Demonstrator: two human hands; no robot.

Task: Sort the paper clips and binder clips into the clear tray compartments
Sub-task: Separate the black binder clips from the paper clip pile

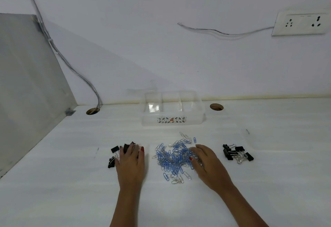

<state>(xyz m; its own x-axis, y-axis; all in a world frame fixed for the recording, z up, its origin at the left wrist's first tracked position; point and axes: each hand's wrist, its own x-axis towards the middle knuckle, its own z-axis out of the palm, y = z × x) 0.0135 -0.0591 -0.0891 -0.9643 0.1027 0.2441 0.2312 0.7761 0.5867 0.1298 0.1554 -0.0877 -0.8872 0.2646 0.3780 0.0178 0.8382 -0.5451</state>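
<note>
A clear tray (172,121) with three compartments stands at the back of the white table, near the wall, with nothing visible in it. In front of it lies a pile of blue and silver paper clips (171,157). My right hand (206,162) rests on the pile's right side, fingers curled into the clips. A group of black binder clips (114,153) lies on the left; my left hand (131,160) covers several of them, fingers bent over them. A second group of black binder clips (236,153) lies apart on the right.
Two round cable holes (92,111) (216,106) are cut in the table near the wall. A grey side panel (26,87) bounds the left. A clear flat lid (279,140) lies at the right. Cables and a socket (302,23) are on the wall.
</note>
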